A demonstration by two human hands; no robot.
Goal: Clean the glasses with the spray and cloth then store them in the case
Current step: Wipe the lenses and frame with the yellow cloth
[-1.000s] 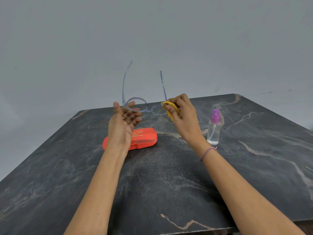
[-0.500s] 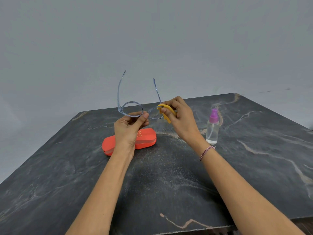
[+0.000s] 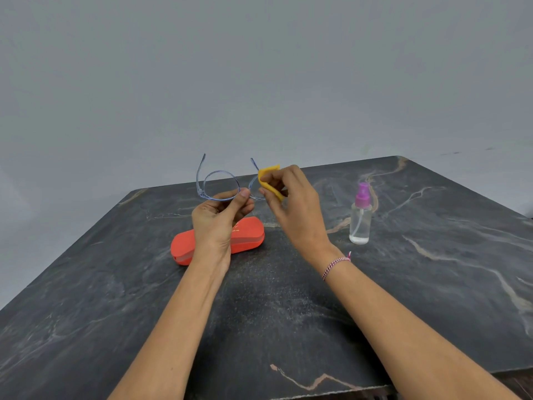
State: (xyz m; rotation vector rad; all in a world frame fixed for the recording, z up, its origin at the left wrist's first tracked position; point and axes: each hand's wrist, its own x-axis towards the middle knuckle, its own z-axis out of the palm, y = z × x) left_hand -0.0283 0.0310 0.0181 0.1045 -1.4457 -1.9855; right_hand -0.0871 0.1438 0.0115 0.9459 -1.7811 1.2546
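Clear blue-framed glasses [image 3: 215, 184] are held up above the table with their arms pointing away from me. My left hand [image 3: 217, 222] pinches the frame near the bridge under the left lens. My right hand [image 3: 291, 206] pinches a folded yellow cloth [image 3: 266, 177] over the right lens, which the cloth and fingers mostly hide. An orange glasses case [image 3: 248, 236] lies shut on the table under my left hand. A clear spray bottle [image 3: 360, 219] with a purple nozzle stands upright to the right of my right hand.
The dark marble table [image 3: 288, 313] carries the case and the bottle. Its near edge runs along the bottom right and its far edge meets a plain grey wall [image 3: 259, 82].
My left hand went from open beside the frame to pinching it near the bridge. The glasses dropped lower and tilted, and the cloth slid up over the right lens.
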